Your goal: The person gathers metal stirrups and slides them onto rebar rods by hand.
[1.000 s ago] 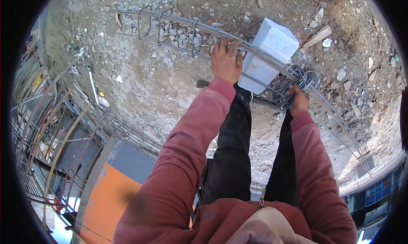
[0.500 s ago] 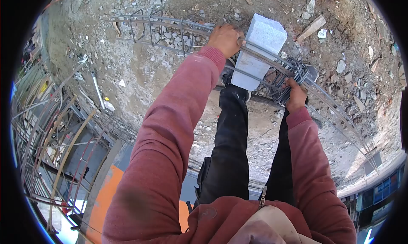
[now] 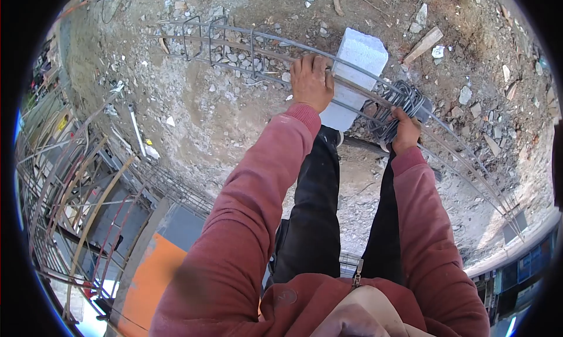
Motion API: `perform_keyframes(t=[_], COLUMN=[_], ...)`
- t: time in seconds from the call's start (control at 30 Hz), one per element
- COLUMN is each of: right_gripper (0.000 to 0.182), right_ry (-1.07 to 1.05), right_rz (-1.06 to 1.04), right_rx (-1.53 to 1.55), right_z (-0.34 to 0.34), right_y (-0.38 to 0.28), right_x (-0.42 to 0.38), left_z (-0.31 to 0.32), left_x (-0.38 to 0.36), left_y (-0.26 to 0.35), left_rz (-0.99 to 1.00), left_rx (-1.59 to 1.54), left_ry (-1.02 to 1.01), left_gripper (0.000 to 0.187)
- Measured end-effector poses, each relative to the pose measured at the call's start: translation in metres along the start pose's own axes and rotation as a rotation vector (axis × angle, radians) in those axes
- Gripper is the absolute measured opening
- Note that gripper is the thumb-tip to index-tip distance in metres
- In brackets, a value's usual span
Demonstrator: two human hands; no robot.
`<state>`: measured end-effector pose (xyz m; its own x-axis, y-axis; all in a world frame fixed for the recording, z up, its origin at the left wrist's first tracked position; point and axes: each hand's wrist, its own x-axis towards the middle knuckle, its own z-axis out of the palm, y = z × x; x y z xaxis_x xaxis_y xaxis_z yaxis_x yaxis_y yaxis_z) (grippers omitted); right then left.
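Head view: Shows the whole layout; read the directions below on a clock face laid over it.
Left hand (image 3: 312,83): Holds the middle bar (image 3: 359,89), fingers curled over from six o'clock, apparently to control its height.
Right hand (image 3: 406,133): Touches the bundle of stirrups (image 3: 411,95) where the middle bar crosses; cannot tell how firmly closed, or on what.
Bundle of stirrups: Sits at twelve o'clock from the right hand, massed around the bars.
White block (image 3: 365,46): Lies beneath the bars, at three o'clock from the left hand; likely serves as a prop.
Upper bar (image 3: 359,68): Runs from ten to four o'clock, crossing above the white block.
Spaced stirrups (image 3: 253,52): Stand apart along the bars, at ten o'clock from the left hand.
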<state>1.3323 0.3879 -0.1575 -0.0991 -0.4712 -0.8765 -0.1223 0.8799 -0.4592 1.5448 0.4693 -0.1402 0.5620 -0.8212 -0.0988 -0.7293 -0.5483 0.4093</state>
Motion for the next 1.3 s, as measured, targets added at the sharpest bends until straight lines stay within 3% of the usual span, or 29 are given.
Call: perform_keyframes(t=[0.1,0.2,0.4,0.53,0.63,0.67,0.77,1.0,1.1,1.2,1.3], right_gripper=[0.017,0.020,0.021,0.022,0.023,0.023,0.021,0.018,0.019,0.023,0.028], right_ry=[0.029,-0.018,-0.205,-0.238,-0.262,-0.259,-0.183,-0.172,-0.144,-0.036,-0.001], right_rz=[-0.009,-0.061,-0.055,-0.062,-0.039,-0.053,-0.059,0.021,0.031,0.061,0.093], right_rx=[-0.086,-0.154,-0.127,-0.206,-0.185,-0.172,-0.202,-0.205,-0.176,-0.379,-0.426], right_z=[-0.006,-0.007,-0.025,-0.027,-0.024,-0.027,-0.038,-0.073,-0.080,-0.068,-0.069], right_y=[-0.001,-0.009,0.003,0.001,-0.011,-0.008,-0.004,-0.007,0.010,-0.014,-0.021], right_x=[0.000,-0.005,0.005,0.009,-0.003,-0.001,0.009,0.020,0.036,0.019,0.016], left_z=[0.008,0.024,0.060,0.074,0.070,0.071,0.070,0.075,0.085,0.092,0.097], left_x=[-0.048,-0.087,-0.094,-0.083,-0.072,-0.070,-0.062,-0.063,-0.069,-0.079,-0.098], left_y=[0.016,0.035,0.102,0.100,0.096,0.092,0.086,0.103,0.113,0.120,0.134], left_rz=[-0.078,-0.166,-0.132,-0.415,-0.437,-0.358,-0.518,-0.513,-0.573,-0.438,-0.568], left_rx=[-0.148,-0.529,-0.566,-0.723,-0.684,-0.623,-0.635,-0.507,-0.455,-0.201,-0.239], left_ry=[-0.058,-0.291,-0.281,-0.539,-0.586,-0.489,-0.512,-0.470,-0.384,-0.126,-0.038], left_gripper=[0.023,0.019,0.033,0.027,0.023,0.021,0.020,0.022,0.019,0.019,0.021])
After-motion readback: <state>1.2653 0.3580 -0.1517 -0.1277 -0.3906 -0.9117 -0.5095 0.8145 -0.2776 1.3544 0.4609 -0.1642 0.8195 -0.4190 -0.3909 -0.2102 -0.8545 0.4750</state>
